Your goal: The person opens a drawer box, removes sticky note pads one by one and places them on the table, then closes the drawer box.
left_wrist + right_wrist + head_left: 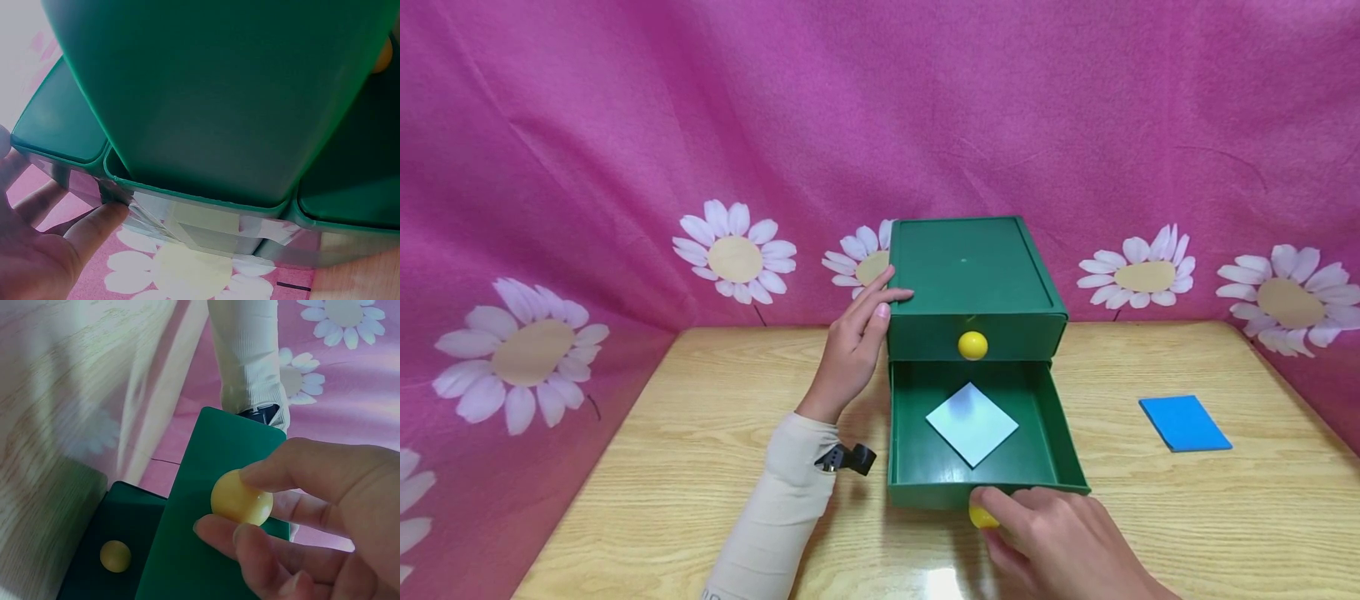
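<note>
A green drawer cabinet (962,267) stands on the table with a drawer (917,467) pulled out below its upper one. In that drawer a pale blue-white square piece (973,427) lies flat, turned cornerwise. My right hand (1063,533) pinches the pulled-out drawer's yellow knob (240,499) between thumb and fingers. My left hand (853,350) rests against the cabinet's left side, fingers extended, one fingertip over the top edge. The left wrist view shows those fingers (97,231) at the cabinet's side beside the drawer.
A blue square piece (1185,423) lies on the wooden table (700,450) right of the cabinet. The upper drawer, closed, has a yellow knob (973,345). Behind and at both sides hangs a pink cloth (625,125) printed with daisies.
</note>
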`<state>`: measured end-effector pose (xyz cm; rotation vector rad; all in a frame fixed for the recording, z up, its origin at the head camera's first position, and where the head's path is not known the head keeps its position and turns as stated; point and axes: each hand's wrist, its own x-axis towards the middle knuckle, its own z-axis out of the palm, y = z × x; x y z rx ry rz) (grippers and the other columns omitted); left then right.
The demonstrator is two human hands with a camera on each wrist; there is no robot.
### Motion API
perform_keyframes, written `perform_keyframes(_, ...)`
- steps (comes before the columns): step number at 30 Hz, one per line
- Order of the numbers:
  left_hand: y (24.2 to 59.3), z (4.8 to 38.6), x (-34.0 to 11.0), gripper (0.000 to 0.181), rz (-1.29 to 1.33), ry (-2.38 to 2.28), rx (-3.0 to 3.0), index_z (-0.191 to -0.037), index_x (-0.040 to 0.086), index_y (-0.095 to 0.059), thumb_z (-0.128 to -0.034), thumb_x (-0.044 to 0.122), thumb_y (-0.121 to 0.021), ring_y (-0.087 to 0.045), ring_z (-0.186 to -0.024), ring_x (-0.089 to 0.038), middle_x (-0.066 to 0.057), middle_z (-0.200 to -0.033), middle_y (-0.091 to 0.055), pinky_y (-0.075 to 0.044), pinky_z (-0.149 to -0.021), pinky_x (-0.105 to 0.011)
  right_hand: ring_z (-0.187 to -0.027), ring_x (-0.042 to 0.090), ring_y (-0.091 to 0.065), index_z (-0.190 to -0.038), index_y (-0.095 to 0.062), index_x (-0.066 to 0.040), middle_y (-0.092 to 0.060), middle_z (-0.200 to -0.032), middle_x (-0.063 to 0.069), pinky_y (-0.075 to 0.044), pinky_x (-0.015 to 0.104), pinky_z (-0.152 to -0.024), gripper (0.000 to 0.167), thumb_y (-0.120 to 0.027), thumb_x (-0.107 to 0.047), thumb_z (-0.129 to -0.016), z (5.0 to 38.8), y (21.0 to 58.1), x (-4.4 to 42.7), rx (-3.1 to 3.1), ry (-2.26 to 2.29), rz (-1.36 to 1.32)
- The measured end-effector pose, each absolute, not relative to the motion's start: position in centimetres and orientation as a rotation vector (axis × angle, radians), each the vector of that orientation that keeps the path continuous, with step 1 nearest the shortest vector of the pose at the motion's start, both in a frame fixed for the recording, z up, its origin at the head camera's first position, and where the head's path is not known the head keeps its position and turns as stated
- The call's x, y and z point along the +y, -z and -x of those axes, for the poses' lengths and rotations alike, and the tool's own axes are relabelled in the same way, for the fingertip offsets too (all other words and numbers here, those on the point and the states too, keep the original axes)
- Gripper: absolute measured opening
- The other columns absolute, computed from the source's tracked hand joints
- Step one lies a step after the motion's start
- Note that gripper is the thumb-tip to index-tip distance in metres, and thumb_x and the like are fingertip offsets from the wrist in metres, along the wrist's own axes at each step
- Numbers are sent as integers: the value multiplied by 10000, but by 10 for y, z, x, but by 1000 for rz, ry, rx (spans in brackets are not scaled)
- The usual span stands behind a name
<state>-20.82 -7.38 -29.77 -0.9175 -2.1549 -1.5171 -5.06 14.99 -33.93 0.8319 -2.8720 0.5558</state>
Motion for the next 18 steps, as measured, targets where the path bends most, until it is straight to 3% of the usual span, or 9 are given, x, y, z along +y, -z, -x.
perform_keyframes(18, 297, 208, -73, 334, 918, 1520, -2153, -1268, 6, -584, -1029, 84, -365, -305, -1417, -261, -159, -1507, -377, -328, -1102, -447, -470, -96, -350, -1017, -639, -234, -426, -561, -248, -424, 134, -514, 262, -785, -272, -804, 48, 341, 149, -2894, -567, -841)
